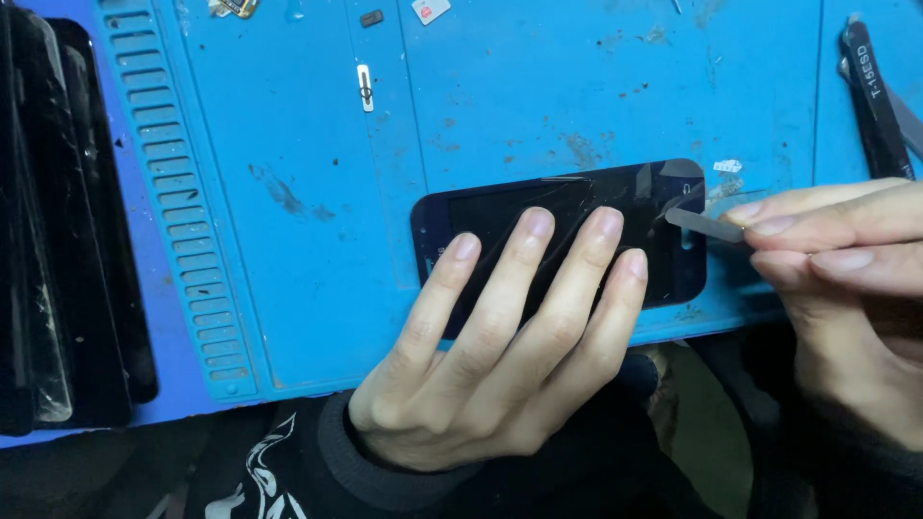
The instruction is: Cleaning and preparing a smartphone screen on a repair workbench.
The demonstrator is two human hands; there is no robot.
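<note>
Blue matting covers the counter, scuffed and spotted with dark marks, with a ribbed strip of slots running down its left part. Its near edge ends just above the person's dark sleeves, and below that edge there is only lap and shadow. At the far left a stack of dark glass panels lies along the mat's side, well apart from the work.

A dark phone screen panel lies flat near the mat's front edge, long side across the view, its glass cracked in fine lines. The left hand rests on it with fingers spread and laid flat, four fingertips pressing the glass down; it grips nothing. The right hand comes in from the right edge, thumb and fingers pressed together, pinching a thin metal blade whose tip touches the panel's right end, beside a small slot in the glass.

Black tweezers lie at the upper right, near the right hand's fingers but apart from them. A small white metal part and a few tiny scraps sit on the far side of the mat. Between those bits and the panel the mat is open, as is the stretch left of the panel up to the ribbed strip.
</note>
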